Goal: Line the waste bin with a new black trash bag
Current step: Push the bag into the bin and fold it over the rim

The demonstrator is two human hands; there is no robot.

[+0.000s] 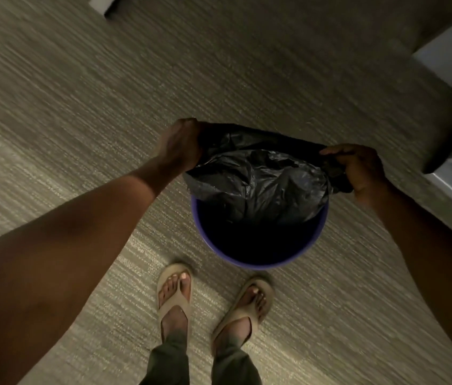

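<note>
Hands x2, L hand (pixel 179 145) & R hand (pixel 358 170) gripping 1 blk bag (pixel 260 176), 1 bin (pixel 260 245)

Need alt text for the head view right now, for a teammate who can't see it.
Both hands, left hand and right hand, stretch a black trash bag open over the far rim of a blue waste bin on carpet. The near rim is uncovered; sandalled feet stand beside it.
</note>
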